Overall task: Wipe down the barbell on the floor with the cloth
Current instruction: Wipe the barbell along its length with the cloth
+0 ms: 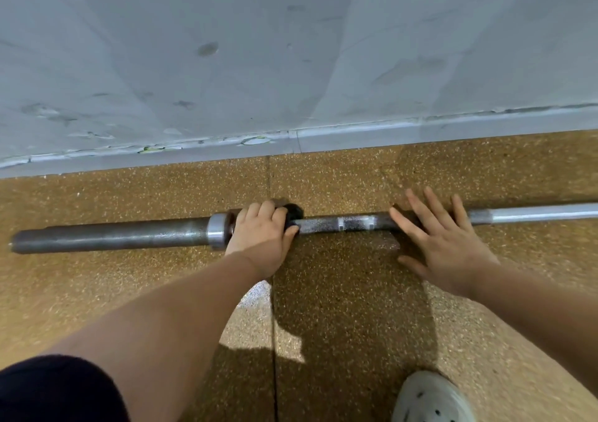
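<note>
Left grip: I have my left grip (262, 237) clamped round a small black cloth (293, 216), fingers curled over the top. The cloth is bunched on the bar and shows only past my knuckles.
Right grip: my right grip (443, 246) is spread flat, fingers straight and apart, laid across the bar and holding nothing. I judge it steadies the bar against rolling.
Barbell: the long grey steel barbell (343, 222) lies on the speckled tan rubber floor (97, 292), near the foot of the pale grey painted wall (291, 65) and roughly parallel to it.
Long axis: it runs left to right across my view. The thick dark end sleeve (110, 235) points left, and the shiny steel collar (218, 232) sits just beside my left grip. The thinner shaft carries on out of view on the right.
Way from the cloth: most of the bar that I can see lies to the right of the cloth. First comes the rough stretch of shaft between my two grips, then the part under and past my right grip. Only the collar and sleeve lie to the left.
Nearer grip: the left one has the cloth, and the right one sits in its path.
Next move, as I judge it: I slide the cloth rightward along the axis and shift the right grip further out to make room.
Risk: the bar may roll toward the wall if I lift the right grip off.
</note>
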